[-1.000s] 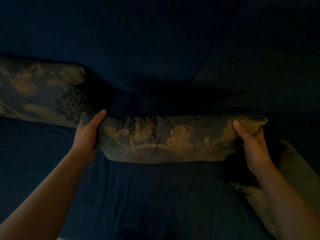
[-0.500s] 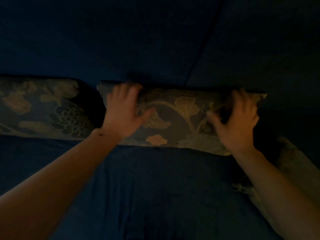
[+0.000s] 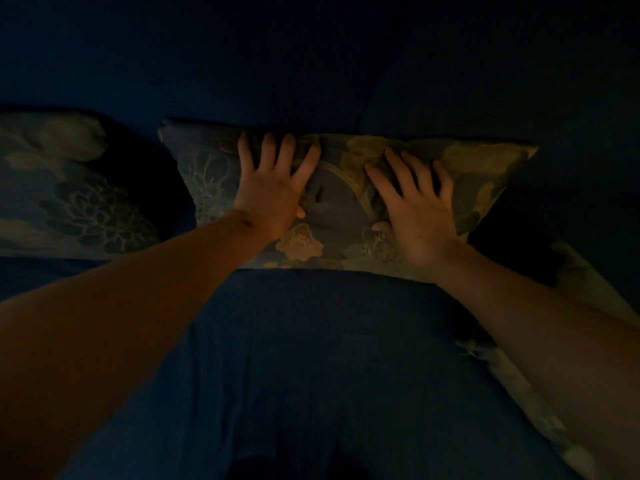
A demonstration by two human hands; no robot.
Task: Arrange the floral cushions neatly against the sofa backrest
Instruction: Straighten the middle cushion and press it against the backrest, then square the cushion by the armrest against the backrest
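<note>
The light is dim. A floral cushion [image 3: 341,202], grey-blue with gold flowers, leans against the dark blue sofa backrest [image 3: 311,64] in the middle of the view. My left hand [image 3: 273,188] lies flat on its left half, fingers spread. My right hand [image 3: 419,206] presses flat on its right half, fingers apart too. Neither hand grips the fabric. A second floral cushion [image 3: 65,188] stands against the backrest at the left. A third floral cushion [image 3: 519,375] lies on the seat at the right, partly under my right forearm.
The dark blue seat [image 3: 311,358] stretches from the cushions toward me between my arms. A seam in the backrest [image 3: 367,98] runs down behind the middle cushion. A dark gap separates the left and middle cushions.
One second ago both hands gripped the middle cushion by its ends, lying low on the seat. They pushed it up against the backrest, let go, and now press flat on its face.
</note>
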